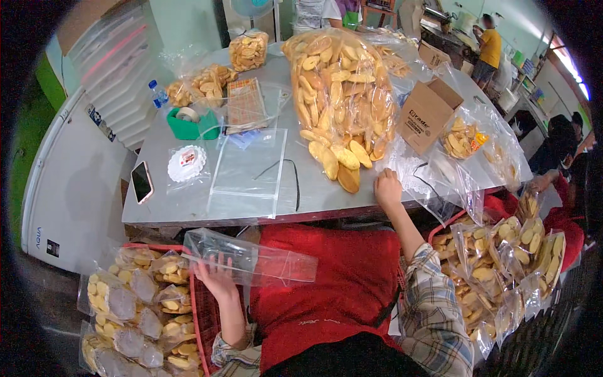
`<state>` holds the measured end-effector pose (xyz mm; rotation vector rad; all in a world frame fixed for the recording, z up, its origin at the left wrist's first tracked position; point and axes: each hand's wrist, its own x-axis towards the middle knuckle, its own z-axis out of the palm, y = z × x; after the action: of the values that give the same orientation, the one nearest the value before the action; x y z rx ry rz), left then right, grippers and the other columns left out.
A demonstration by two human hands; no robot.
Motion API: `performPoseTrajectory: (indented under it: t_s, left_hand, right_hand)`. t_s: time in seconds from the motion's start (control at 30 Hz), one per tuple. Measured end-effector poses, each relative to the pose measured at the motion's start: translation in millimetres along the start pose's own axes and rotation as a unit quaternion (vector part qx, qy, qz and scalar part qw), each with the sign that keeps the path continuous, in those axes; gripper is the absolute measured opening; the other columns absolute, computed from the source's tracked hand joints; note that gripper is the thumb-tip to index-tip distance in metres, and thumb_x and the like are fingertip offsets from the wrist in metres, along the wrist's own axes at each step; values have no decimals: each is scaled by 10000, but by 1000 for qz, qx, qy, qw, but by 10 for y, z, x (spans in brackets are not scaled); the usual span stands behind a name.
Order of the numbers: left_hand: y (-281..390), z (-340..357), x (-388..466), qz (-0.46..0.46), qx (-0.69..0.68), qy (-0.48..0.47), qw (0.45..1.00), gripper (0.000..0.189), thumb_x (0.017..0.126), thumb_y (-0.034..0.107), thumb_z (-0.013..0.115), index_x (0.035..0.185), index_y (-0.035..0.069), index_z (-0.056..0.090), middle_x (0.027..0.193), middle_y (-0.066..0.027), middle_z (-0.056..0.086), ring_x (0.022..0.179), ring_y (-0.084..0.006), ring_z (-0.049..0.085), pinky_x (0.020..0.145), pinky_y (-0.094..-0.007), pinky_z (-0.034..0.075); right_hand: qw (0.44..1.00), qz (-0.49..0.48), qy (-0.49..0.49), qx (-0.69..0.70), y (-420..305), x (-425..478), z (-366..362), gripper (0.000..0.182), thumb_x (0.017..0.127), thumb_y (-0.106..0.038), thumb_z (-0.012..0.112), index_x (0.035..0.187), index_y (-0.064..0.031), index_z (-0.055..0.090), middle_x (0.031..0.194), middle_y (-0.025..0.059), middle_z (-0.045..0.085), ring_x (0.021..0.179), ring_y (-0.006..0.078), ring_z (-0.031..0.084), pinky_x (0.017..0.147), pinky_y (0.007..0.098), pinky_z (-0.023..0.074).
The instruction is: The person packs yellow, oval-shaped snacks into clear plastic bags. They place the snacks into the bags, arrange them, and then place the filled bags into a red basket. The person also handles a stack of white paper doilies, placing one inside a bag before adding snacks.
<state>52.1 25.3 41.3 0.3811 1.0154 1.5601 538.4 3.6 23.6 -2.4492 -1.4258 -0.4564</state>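
My left hand (217,273) is raised over the rim of the left crate, fingers spread behind or inside a clear plastic bag (254,259) that stretches across my red apron; whether it grips the film cannot be told. My right hand (388,187), fingers curled, rests at the table's near edge; whether it holds anything is hidden. Just beyond it, loose oval chips (348,160) spill from the mouth of a large clear sack of chips (341,89). Flat clear plastic bags (247,174) lie on the table left of the chips, with a black tie strip (297,184) over them.
A red crate (200,330) of bagged chips stands at left, another crate (445,226) at right beside a person's arm (546,181). On the table are a phone (142,182), a green tape holder (193,125), white paper doilies (187,163) and a cardboard box (426,115).
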Motion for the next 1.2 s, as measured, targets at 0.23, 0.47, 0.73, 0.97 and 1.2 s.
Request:
performPoseTrajectory:
  t_s: [0.23, 0.47, 0.73, 0.97, 1.2]
  left_hand:
    - [-69, -96, 19, -24, 0, -5, 1000, 742, 869, 416, 578, 1418, 215, 121, 1394, -208, 267, 1214, -393, 414, 971, -548, 378]
    - [-111, 76, -19, -41, -12, -17, 999, 756, 871, 411, 576, 1420, 222, 93, 1415, -214, 249, 1205, -393, 428, 967, -558, 376]
    - [-116, -245, 33, -20, 33, -3, 999, 759, 866, 424, 584, 1414, 223, 99, 1370, -203, 293, 1199, -388, 435, 951, -545, 386]
    - [-238, -43, -13, -38, 39, -3, 999, 750, 868, 437, 574, 1420, 232, 108, 1386, -204, 280, 1210, -390, 427, 956, -541, 384]
    - [-458, -273, 148, -105, -35, -39, 993, 724, 882, 463, 532, 1437, 272, 106, 1458, -208, 198, 1242, -401, 398, 994, -552, 349]
  right_hand:
    - [979, 127, 31, 154, 274, 177, 166, 289, 803, -121, 527, 1025, 52, 595, 1273, 240, 480, 1103, 401, 512, 863, 483, 465]
    - [995, 23, 84, 57, 657, 632, 305, 263, 765, -74, 522, 961, 84, 598, 1172, 262, 550, 1157, 400, 442, 1003, 432, 357]
    - [993, -21, 113, -32, 731, 712, 96, 255, 740, -30, 533, 974, -22, 635, 1178, 163, 570, 1194, 353, 436, 992, 435, 373]
    - [972, -122, 141, -141, 932, 889, 340, 205, 816, -130, 483, 955, -80, 626, 1103, 96, 614, 1078, 291, 527, 919, 458, 387]
    - [973, -100, 206, -31, 891, 869, 134, 91, 792, -122, 556, 847, -49, 552, 879, 117, 601, 898, 289, 581, 815, 420, 436]
